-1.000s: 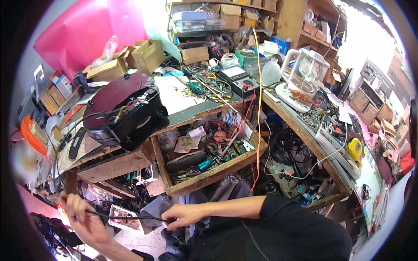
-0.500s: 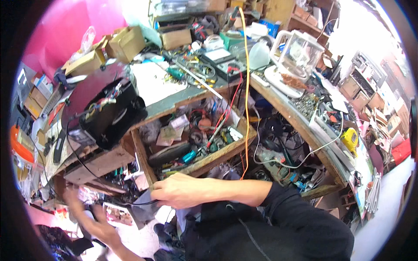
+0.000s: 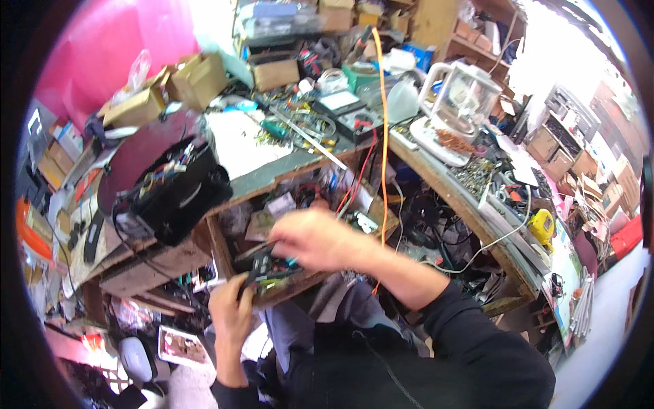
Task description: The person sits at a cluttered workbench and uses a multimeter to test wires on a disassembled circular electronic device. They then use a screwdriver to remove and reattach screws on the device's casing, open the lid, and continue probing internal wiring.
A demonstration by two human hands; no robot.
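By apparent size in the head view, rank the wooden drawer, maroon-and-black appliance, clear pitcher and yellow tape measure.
1. Wooden drawer, maroon-and-black appliance: too alike to rank, drawer partly hidden
2. Clear pitcher
3. Yellow tape measure

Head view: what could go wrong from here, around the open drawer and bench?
The right hand is over the cluttered drawer, so the forearm might snag the orange cord hanging close by. The red lead hanging above the drawer could catch too. The black cable droops from the black appliance near the edge of the bench; a tug might shift it.
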